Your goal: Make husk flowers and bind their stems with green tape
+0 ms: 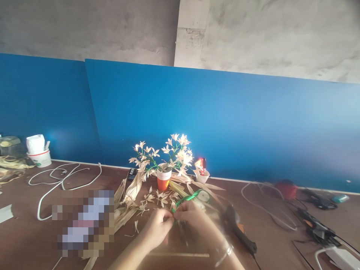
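My left hand (158,225) and my right hand (190,213) meet fingertip to fingertip, both closed in a pinch. Between them is the end of a green tape (189,197), which slants up from my fingers toward a tape roll (203,195) just behind my right hand. Whether a thin stem is also pinched there is hidden by the fingers. Loose pale husk flowers (162,198) lie just beyond my hands. Behind them stands an orange and white paper cup (163,180) holding green branches with pale flowers (182,155).
Dried corn husks (135,187) spread around the cup. A dark glue gun (239,230) lies right of my right hand. White cable (60,182) loops at left, near a white tub (39,157). A small white cup (202,176) stands at back; a blue partition (225,120) closes the rear.
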A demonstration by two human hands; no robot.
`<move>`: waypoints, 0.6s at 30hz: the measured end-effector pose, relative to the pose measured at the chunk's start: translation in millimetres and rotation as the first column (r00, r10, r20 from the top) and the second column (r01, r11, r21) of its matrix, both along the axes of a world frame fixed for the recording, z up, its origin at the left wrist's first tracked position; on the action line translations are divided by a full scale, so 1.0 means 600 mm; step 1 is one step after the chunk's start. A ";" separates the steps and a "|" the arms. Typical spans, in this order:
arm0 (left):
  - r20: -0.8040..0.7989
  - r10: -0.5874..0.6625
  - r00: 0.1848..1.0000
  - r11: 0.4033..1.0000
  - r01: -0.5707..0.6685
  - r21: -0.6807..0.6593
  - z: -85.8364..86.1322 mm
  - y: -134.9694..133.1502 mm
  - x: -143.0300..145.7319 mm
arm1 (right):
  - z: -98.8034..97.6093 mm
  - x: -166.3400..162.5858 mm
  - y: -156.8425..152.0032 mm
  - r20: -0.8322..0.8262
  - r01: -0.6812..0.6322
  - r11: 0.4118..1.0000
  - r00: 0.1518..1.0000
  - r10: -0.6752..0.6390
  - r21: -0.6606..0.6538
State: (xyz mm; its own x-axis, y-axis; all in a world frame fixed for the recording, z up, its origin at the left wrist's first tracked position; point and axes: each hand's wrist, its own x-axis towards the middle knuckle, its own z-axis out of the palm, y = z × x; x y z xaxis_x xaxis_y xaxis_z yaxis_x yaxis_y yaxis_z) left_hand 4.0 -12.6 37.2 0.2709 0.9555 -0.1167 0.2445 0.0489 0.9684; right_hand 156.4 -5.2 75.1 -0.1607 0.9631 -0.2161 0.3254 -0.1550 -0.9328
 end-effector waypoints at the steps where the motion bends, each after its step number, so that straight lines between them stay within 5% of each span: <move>1: 0.023 0.003 1.000 1.000 -0.002 -0.024 0.000 0.000 0.002 | 0.000 0.001 0.000 -0.006 0.006 1.000 1.000 -0.006 0.004; 6: 0.197 0.045 0.979 0.989 -0.016 -0.144 0.001 0.000 0.011 | 0.000 0.007 0.003 -0.055 0.000 1.000 0.998 0.002 0.028; 18: 0.180 0.125 0.976 0.983 -0.097 -0.158 0.005 0.000 0.011 | 0.009 0.001 0.000 -0.060 0.015 1.000 0.998 -0.015 -0.003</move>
